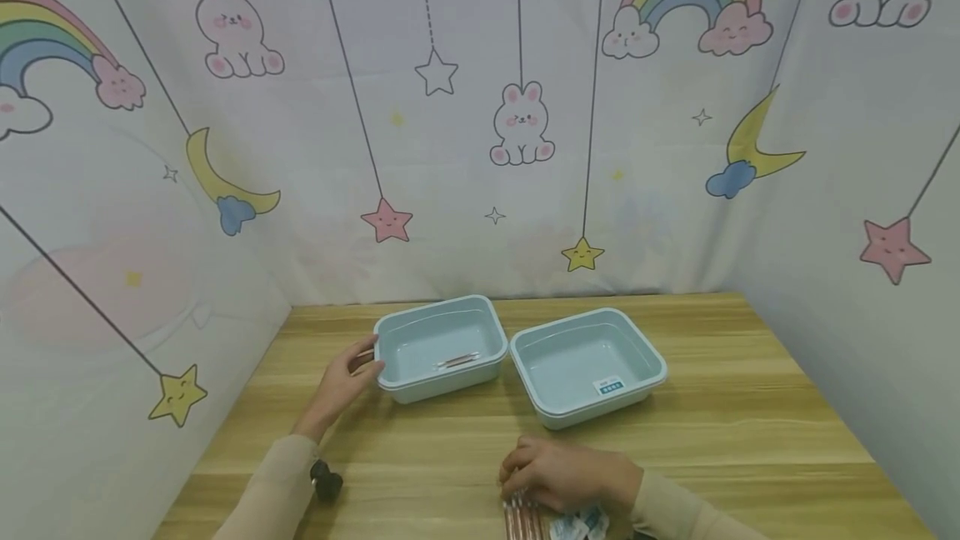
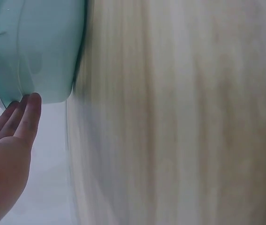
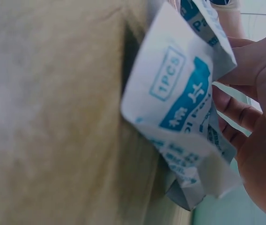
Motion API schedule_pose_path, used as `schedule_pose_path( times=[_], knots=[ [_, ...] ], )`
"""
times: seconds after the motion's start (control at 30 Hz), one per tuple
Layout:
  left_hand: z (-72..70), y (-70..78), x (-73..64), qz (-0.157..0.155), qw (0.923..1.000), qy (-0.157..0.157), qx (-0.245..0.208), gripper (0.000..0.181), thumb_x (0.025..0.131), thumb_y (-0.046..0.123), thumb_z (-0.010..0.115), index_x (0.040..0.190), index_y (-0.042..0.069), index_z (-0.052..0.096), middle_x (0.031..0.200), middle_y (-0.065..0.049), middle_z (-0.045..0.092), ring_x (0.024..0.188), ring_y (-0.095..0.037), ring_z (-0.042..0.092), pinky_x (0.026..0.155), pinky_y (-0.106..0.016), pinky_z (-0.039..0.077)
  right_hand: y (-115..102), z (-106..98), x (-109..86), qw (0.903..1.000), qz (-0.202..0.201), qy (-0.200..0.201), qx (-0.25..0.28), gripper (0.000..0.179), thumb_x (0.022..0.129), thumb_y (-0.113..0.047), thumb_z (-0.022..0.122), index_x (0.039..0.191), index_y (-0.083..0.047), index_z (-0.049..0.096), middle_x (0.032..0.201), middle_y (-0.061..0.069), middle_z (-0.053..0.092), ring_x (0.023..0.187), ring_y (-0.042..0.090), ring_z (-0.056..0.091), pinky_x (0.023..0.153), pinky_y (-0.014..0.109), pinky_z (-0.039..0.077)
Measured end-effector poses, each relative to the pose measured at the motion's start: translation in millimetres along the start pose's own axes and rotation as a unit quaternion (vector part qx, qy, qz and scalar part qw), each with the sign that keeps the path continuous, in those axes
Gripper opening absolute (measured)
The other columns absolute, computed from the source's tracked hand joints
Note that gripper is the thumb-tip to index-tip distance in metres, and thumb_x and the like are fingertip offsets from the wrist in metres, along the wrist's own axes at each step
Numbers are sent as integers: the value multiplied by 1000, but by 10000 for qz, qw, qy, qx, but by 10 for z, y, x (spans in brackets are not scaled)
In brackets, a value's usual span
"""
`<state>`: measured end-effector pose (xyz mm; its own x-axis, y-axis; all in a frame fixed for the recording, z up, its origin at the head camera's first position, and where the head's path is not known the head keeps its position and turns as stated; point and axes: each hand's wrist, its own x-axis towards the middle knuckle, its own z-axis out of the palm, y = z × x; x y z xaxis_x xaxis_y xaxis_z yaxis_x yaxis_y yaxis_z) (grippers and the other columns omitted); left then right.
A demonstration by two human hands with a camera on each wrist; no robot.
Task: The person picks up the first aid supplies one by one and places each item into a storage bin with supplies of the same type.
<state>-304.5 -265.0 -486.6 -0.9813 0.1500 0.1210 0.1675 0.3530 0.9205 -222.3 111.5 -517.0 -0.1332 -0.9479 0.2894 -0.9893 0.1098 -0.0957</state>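
Observation:
My left hand point(image 1: 351, 375) touches the left end of a pale blue plastic bin point(image 1: 442, 390); its fingers point(image 2: 29, 117) lie fairly straight against the outer wall, just below the rim. Inside that bin lie a few thin iodine swabs point(image 1: 457, 360). Low in the head view, my right hand point(image 1: 562, 473) has curled fingers pinching at the white ends of a row of brown iodine swabs point(image 1: 525, 521). The fingertips are partly hidden. Beside the swabs, under the right hand, are several white-and-teal prep pad packets point(image 3: 180, 93), partly covered in the head view.
A second pale blue bin point(image 1: 555, 415) stands at an angle just right of the first, with one prep pad packet point(image 1: 608, 386) in it. Both bins are on a wood-grain table point(image 1: 420, 457). A printed fabric backdrop point(image 1: 450, 148) encloses the back and sides.

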Motion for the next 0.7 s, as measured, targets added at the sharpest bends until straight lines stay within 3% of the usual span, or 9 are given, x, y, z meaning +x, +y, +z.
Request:
schedule_pose_path(
  times=[0.47,0.7],
  knots=[
    [12,62,-41,65,9999,11,118,59,88,20,61,138,1,35,143,-19,34,125,-39,41,97,-42,44,-13,-21,8,9990,238,-374,75,20,88,-24,60,106,-25,66,109,-9,58,100,4,48,89,7,36],
    [14,81,-49,72,9999,9,119,60,89,21,60,138,0,34,143,-20,33,125,-40,40,97,-40,44,20,-2,2,9995,159,-267,-17,14,85,-28,63,98,-26,67,98,-15,60,92,-1,47,82,5,36]
  ],
)
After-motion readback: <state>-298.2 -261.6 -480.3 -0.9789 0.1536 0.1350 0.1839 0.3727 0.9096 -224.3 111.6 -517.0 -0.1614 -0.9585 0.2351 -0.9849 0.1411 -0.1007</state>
